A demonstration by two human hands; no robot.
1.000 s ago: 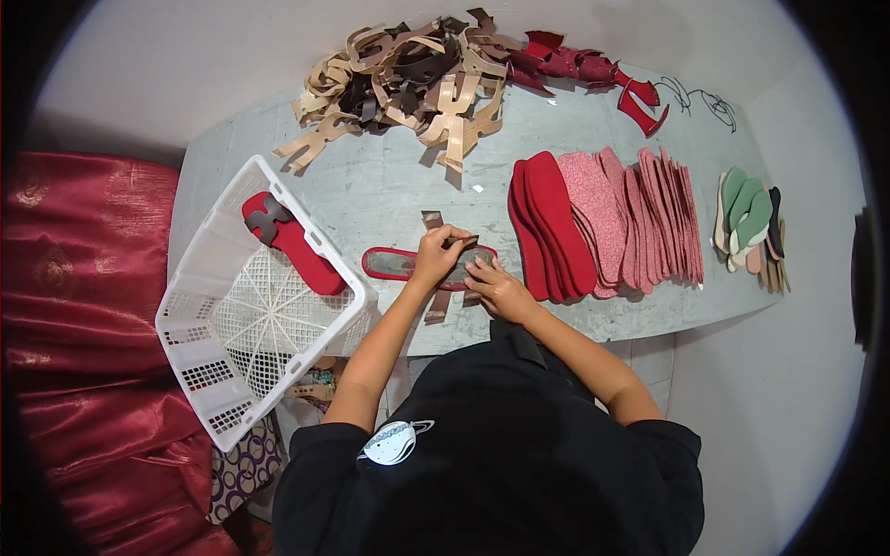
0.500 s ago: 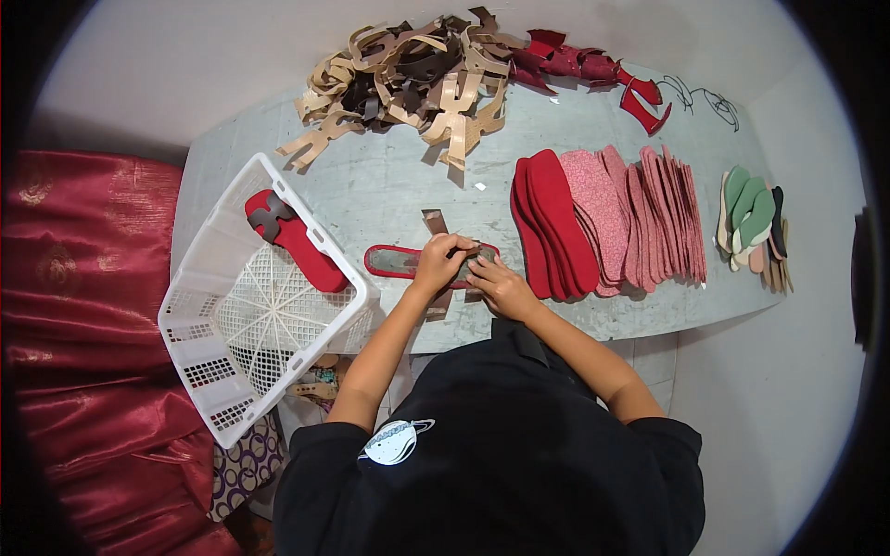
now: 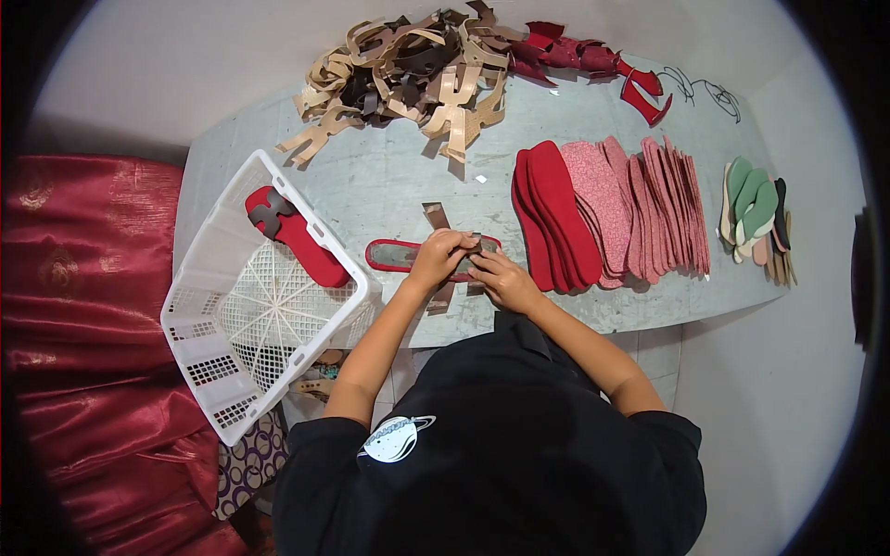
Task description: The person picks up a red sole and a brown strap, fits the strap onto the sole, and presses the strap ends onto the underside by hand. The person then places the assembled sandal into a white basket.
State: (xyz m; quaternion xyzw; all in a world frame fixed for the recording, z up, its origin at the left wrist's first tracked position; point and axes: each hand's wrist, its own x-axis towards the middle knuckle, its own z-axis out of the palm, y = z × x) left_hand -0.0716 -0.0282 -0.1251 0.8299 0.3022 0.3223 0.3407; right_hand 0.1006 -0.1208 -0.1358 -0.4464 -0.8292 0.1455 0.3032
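A red-edged sole (image 3: 393,256) lies flat on the table, its greyish face up. A brown strap (image 3: 435,216) crosses it, with ends sticking out above and below. My left hand (image 3: 442,257) is over the middle of the sole, its fingers pinched on the strap's dark end near the right part. Close beside it, my right hand (image 3: 501,278) rests at the sole's right end, fingers bent together at the same spot. What its fingertips hold is too small to make out.
A white basket (image 3: 326,227) at the left holds a red sandal (image 3: 311,248). Tan and brown straps (image 3: 454,116) are heaped at the back, beside red straps (image 3: 579,58). Red soles (image 3: 559,218), pink soles (image 3: 607,204) and green soles (image 3: 756,206) stand to the right.
The camera view has shifted slightly. Both hands stay at the right part of the sole, with the fingertips slightly moved around the strap's end.
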